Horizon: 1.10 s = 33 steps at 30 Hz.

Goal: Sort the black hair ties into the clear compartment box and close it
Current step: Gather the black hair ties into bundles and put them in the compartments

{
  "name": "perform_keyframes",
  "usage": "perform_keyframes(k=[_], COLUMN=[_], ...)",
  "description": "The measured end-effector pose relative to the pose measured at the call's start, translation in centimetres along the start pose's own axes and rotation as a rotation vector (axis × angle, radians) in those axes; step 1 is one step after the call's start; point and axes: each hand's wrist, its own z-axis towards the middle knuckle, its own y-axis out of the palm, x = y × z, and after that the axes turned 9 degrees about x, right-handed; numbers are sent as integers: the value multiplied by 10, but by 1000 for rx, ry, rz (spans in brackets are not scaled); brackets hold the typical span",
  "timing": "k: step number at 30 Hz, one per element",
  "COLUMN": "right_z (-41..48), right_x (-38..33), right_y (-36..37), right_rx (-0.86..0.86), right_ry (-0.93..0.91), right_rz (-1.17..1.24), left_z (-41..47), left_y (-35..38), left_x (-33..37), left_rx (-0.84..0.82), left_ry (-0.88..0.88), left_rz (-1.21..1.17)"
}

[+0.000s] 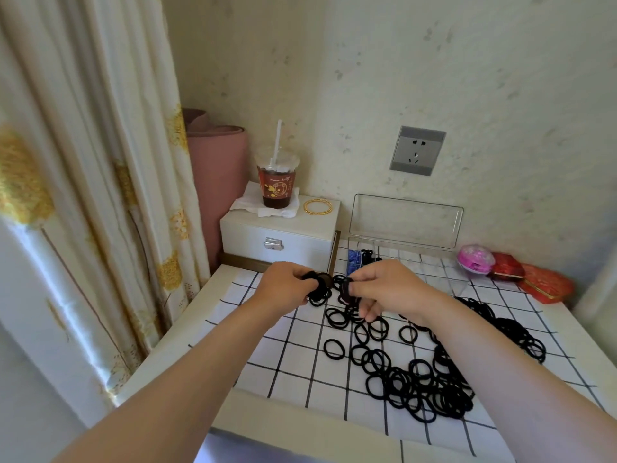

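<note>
Checked cloth [293,357] w/ loose hair ties [417,385]; left hand [283,288] fingers grip bunch, right hand [390,289] fingers pinch one.

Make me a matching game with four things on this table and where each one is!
Things:
1. shiny gold bangle
2. clear plastic cup of brown drink
3. loose black hair ties
4. round pink case

Places:
A. on the black-lined white cloth
B. beside the red pouch
C. on a white paper napkin
D. directly on the white clasp box

Pairs: 1-D, 2-C, 3-A, 4-B
</note>
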Motion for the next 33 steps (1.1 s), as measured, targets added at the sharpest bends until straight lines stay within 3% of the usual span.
perform_keyframes(k=[3, 7, 16, 20, 27, 33], right_z=[-5, -6, -4, -7, -11, -21], right_x=[-10, -11, -6, -3, 7, 21], right_y=[-4, -4, 2, 3, -12, -24], right_rx=[-4, 107, 291, 310, 143, 250], right_ry=[63, 71, -18, -107, -82, 40], right_rz=[219, 91, -270, -348, -159, 102], left_z=[-2, -5, -7, -10, -6, -11], left_y=[8, 18, 26, 28, 26, 34], left_x=[5, 14, 25, 24, 24, 33], left_rx=[-131, -271, -303, -334, -323, -449], left_ry=[-50, -84, -182, -63, -51, -45], left_rz=[-155, -256, -369, -234, -216, -262])
